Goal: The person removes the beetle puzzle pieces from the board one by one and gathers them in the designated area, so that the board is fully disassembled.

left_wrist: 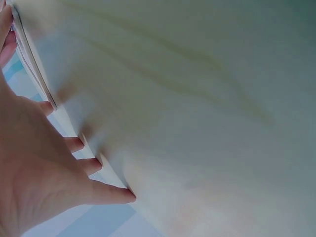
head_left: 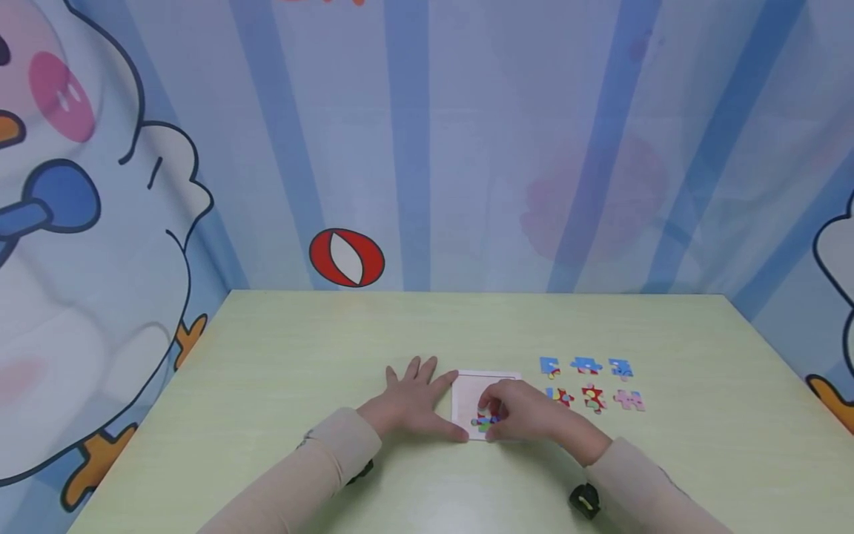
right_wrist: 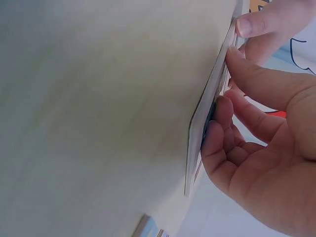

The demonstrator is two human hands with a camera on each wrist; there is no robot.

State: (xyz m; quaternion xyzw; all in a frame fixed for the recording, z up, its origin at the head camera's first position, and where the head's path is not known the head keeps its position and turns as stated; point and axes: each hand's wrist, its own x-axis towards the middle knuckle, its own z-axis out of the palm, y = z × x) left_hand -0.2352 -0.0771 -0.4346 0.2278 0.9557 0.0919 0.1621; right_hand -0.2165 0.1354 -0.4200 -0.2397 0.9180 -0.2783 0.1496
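A square white puzzle frame (head_left: 465,393) lies on the table. My left hand (head_left: 415,404) is spread flat at its left side, the thumb and index finger touching its edge. Over the frame's lower part, my right hand (head_left: 527,413) curls its thumb and fingers round a colourful jigsaw piece (head_left: 485,421) set low in the frame. In the right wrist view the right hand (right_wrist: 261,123) has its thumb by the frame's rim (right_wrist: 195,138) and its other fingers bent inside. The fingers partly hide the piece, so its outline cannot be made out.
Right of the frame, several loose jigsaw pieces lie in two rows: blue ones such as a blue piece (head_left: 586,365) behind, a red piece (head_left: 593,398) and a pink piece (head_left: 629,400) in front. The pale table (head_left: 300,348) meets a printed cloth backdrop (head_left: 467,185).
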